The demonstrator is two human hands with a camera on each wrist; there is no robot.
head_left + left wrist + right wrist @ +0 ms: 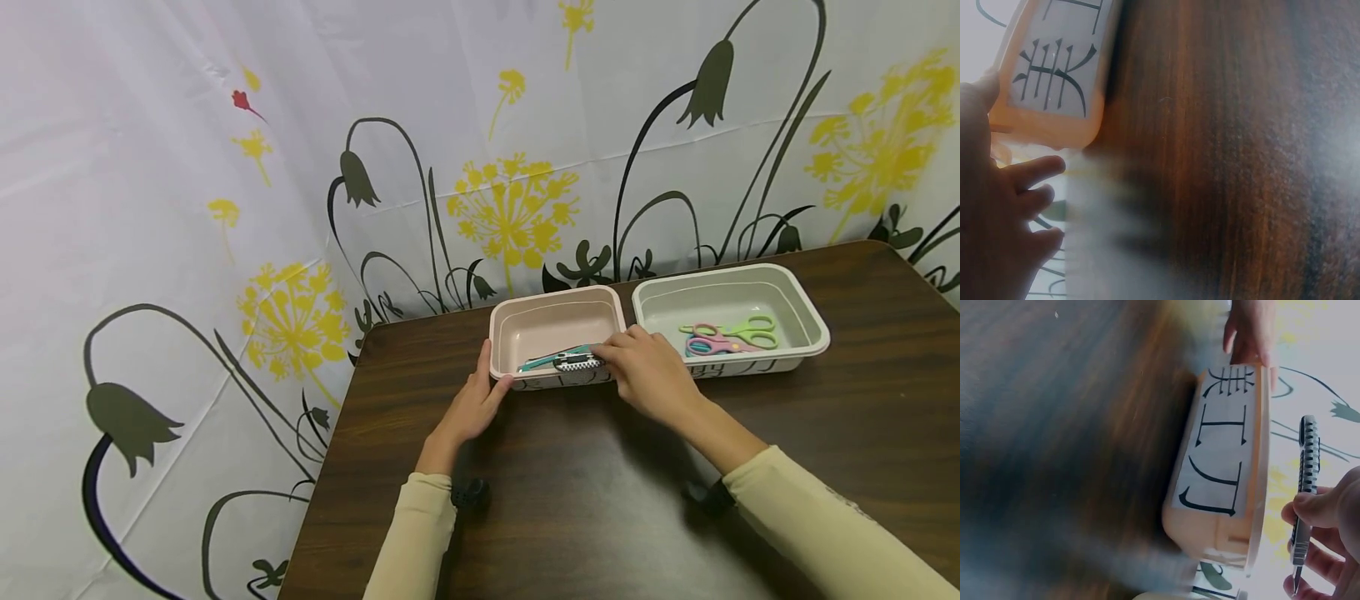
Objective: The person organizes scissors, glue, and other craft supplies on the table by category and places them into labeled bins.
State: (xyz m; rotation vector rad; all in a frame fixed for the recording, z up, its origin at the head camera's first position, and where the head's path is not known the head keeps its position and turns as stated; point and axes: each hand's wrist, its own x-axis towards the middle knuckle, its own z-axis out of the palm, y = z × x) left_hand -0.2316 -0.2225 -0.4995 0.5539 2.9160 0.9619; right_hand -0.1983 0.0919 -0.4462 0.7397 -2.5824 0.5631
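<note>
A pink tray [555, 321] stands on the dark wooden table [600, 500], with a lettered label on its front wall [1219, 462]. My right hand [611, 354] pinches a grey ridged utility knife [579, 362] just over the tray's front rim; in the right wrist view the knife [1307, 475] runs along the rim, held between my fingers [1319, 509]. A teal tool [543, 359] lies inside the tray beside it. My left hand [489, 385] rests with straight fingers against the tray's left front corner [1054, 75], and the left hand [1010, 212] is also in the left wrist view.
A pale green tray [806, 321] sits right of the pink one, touching it, with pink scissors [712, 345] and green scissors [738, 330] inside. A flowered curtain [300, 167] hangs behind the table. The table's left edge [322, 467] is close to my left arm.
</note>
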